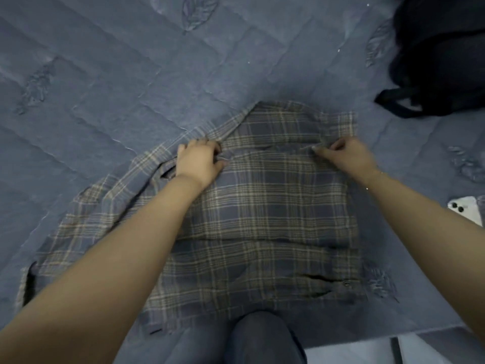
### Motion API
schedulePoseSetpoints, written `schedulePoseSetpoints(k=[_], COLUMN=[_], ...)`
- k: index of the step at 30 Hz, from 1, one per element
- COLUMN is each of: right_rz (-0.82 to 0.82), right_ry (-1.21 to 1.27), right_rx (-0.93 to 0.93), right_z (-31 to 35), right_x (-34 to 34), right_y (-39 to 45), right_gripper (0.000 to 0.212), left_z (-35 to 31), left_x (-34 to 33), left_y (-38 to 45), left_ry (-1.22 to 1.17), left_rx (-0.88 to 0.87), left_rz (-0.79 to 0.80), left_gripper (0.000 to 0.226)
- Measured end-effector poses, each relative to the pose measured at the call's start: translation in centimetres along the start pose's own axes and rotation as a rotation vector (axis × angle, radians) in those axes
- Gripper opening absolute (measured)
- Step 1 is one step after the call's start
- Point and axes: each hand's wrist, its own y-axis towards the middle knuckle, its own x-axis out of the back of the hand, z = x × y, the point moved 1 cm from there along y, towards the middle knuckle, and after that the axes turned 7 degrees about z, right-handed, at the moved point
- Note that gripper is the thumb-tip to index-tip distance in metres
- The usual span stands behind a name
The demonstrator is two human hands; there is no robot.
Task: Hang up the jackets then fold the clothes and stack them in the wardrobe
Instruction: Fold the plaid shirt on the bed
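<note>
Knee (262, 337), both hands (199, 161) pinching plaid shirt (262, 219), bedspread (131, 88)

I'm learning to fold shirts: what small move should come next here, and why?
Probably draw the pinched fold toward the body. Both hands, left hand and right hand, grip the plaid shirt at one crosswise crease, while a sleeve lies spread out on the blue bedspread.
</note>
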Motion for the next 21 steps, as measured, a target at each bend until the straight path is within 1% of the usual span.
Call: schedulePoseSetpoints(k=[2,3,6,8,10,12,14,16,18,21], right_rz=[0.066,0.064,-0.012,-0.026,-0.009,0.012,0.037,0.028,-0.032,-0.168], right_ry=[0.158,0.284,0.715,0.857,0.878,0.911,0.978,1.013,1.005,0.882], right_rx=[-0.02,-0.006,-0.026,-0.066,-0.073,-0.072,-0.072,-0.081,-0.042,0.089], right_z=[0.1,0.1,-0.1,-0.5,-0.8,-0.7,-0.3,-0.1,-0.4,-2.2], right_x=[-0.4,-0.7,-0.4,0.0,0.0,-0.2,-0.2,0.0,0.1,0.1], right_y=[0.2,0.1,-0.4,-0.6,-0.8,-1.1,-1.4,-1.9,-3.1,-6.8], right_gripper=[0.051,0.048,0.032,0.027,0.026,0.025,0.022,0.018,0.018,0.029], left_z=[0.3,0.5,1.5,2.3,3.0,3.4,3.7,3.7,3.4,2.5], left_x=[0.4,0.7,1.8,2.3,2.6,3.0,3.3,3.5,3.7,3.7], left_y=[0.2,0.1,-0.6,-0.9,-1.1,-1.3,-1.8,-2.6,-4.0,-7.2], left_ry=[0.033,0.01,-0.081,-0.006,0.097,0.084,-0.055,-0.248,-0.325,-0.238], left_rx=[-0.032,-0.053,-0.078,-0.067,-0.061,-0.076,-0.085,-0.09,-0.137,-0.287], left_rz=[0.02,0.041,0.063,0.05,0.038,0.038,0.101,0.184,0.189,0.125], left_gripper=[0.032,0.031,0.031,0.032,0.031,0.027,0.023,0.025,0.026,0.026])
